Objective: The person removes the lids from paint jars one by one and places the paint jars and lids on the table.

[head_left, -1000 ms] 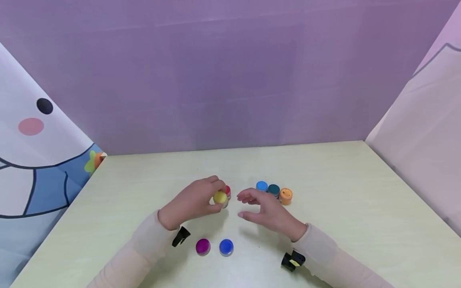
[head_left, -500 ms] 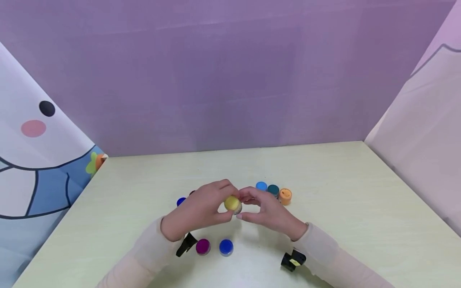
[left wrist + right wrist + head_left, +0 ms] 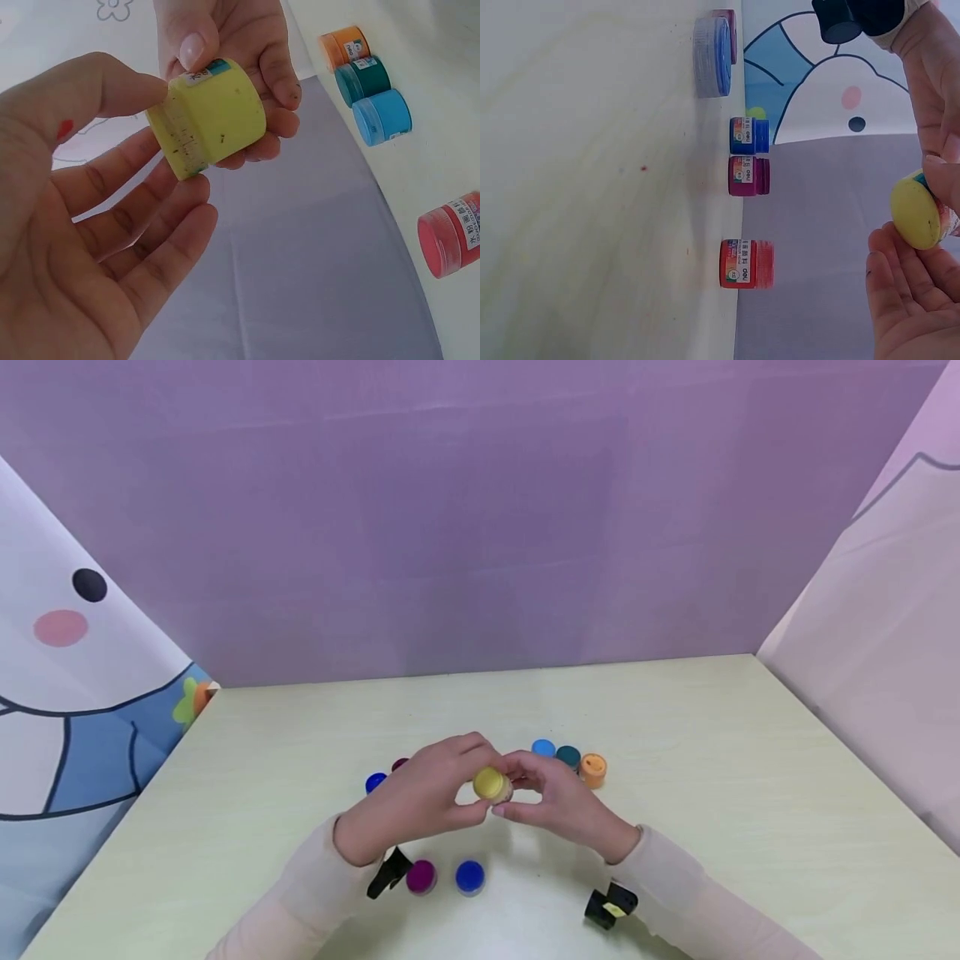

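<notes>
A small yellow paint jar (image 3: 490, 784) is held in the air over the middle of the table, tilted, with its yellow lid towards my left. My left hand (image 3: 442, 781) pinches the lid end between thumb and fingers. From the other side my right hand (image 3: 558, 795) has its thumb and fingers around the base end. In the left wrist view the paint jar (image 3: 225, 112) shows a smooth yellow body, a partly covered label and small dark specks. The right wrist view shows the jar's rounded yellow bottom (image 3: 915, 214) beside my right hand's fingertips (image 3: 881, 238).
Light blue (image 3: 543, 748), dark green (image 3: 568, 757) and orange (image 3: 593, 768) jars stand together right of centre. Nearer me are magenta (image 3: 422, 877) and blue (image 3: 470, 877) jars. Behind my left hand are blue (image 3: 377, 782) and dark purple (image 3: 401, 764) ones, plus a red jar (image 3: 746, 264).
My left hand has carried the yellow paint jar rightward from beside the red jar to my right hand, which now holds it too. The jar has tilted slightly more.
</notes>
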The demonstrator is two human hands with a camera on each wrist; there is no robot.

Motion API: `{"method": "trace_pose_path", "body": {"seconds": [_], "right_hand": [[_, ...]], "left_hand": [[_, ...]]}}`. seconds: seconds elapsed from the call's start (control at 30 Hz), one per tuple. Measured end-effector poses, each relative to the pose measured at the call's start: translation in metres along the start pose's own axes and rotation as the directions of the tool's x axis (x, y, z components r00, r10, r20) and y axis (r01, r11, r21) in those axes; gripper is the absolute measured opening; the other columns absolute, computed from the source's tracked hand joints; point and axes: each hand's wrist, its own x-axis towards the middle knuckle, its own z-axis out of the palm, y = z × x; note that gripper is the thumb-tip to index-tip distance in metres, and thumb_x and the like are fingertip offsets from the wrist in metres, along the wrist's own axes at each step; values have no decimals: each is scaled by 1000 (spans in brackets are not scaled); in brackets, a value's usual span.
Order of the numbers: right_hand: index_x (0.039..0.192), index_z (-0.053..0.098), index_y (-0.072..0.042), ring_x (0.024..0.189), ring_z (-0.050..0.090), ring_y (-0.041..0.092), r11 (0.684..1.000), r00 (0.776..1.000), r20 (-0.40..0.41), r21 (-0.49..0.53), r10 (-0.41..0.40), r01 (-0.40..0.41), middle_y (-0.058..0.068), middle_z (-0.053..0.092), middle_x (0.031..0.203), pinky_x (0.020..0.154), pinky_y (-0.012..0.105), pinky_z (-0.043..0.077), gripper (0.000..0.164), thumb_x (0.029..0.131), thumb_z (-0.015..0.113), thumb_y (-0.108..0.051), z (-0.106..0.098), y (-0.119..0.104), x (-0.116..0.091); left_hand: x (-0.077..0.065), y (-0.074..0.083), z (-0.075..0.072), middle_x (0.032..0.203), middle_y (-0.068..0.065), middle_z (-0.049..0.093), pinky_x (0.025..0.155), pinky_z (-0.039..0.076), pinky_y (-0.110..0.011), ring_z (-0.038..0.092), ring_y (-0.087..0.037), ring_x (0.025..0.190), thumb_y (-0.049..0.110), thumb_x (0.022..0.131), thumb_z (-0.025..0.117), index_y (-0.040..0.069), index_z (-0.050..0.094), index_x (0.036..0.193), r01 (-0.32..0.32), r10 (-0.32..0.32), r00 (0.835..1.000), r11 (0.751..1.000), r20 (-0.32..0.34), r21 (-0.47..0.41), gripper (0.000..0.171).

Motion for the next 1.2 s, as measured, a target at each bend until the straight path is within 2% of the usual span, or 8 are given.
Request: {"method": "trace_pose_path", "body": {"seconds": [0.13, 0.33, 0.57, 0.87, 1.03, 1.2], "right_hand": [[113, 54, -8, 95, 56, 15, 999, 1000, -10, 22, -23, 23, 1, 58, 107, 84, 32, 46, 38, 78, 70, -10, 2, 19, 1], [112, 55, -11, 95, 56, 15, 996, 996, -35, 31, -85, 86, -1, 60, 106, 84, 33, 46, 36, 79, 70, -17, 4, 22, 2], [110, 57, -13, 93, 57, 14, 996, 995, -64, -25, -82, 81, -4, 60, 103, 82, 34, 47, 35, 79, 70, -21, 4, 22, 1], [106, 58, -15, 88, 57, 14, 998, 994, -84, -13, -63, 62, -6, 61, 99, 81, 37, 48, 31, 79, 70, -19, 2, 25, -2], [102, 58, -12, 86, 57, 15, 996, 989, -124, -41, -81, 77, -4, 61, 95, 78, 35, 49, 30, 76, 72, -10, 1, 17, -2], [98, 58, -6, 84, 57, 15, 995, 988, -127, -51, -91, 85, -1, 61, 92, 76, 35, 49, 28, 74, 72, -3, 1, -5, -3]], "left_hand": [[0, -1, -1, 95, 6, 53, 76, 42, -16, 49, -6, 85, 9, 76, 64, 12, 56, 98, -3, 3, 1000, 999, -3, -48, 23], [-1, 0, -5, 97, 6, 53, 78, 43, -17, 49, -5, 87, 10, 78, 64, 12, 56, 101, 15, -14, 1000, 997, 4, -75, 25], [-1, -1, -4, 97, 7, 54, 77, 43, -17, 49, -5, 87, 14, 81, 65, 11, 59, 104, 15, -15, 1000, 996, 0, -85, 24], [-1, -1, 0, 97, 6, 54, 77, 42, -16, 49, -5, 87, 17, 83, 65, 14, 58, 100, 10, -9, 1000, 998, 6, -70, 19], [2, 1, 1, 100, 5, 53, 79, 41, -17, 49, -7, 91, 13, 83, 65, 12, 58, 104, 13, -13, 1000, 999, 2, -45, 22], [2, 7, 1, 102, 4, 54, 79, 42, -17, 49, -8, 91, 7, 81, 66, 10, 59, 110, 62, -62, 998, 998, 22, -15, 31]]}}
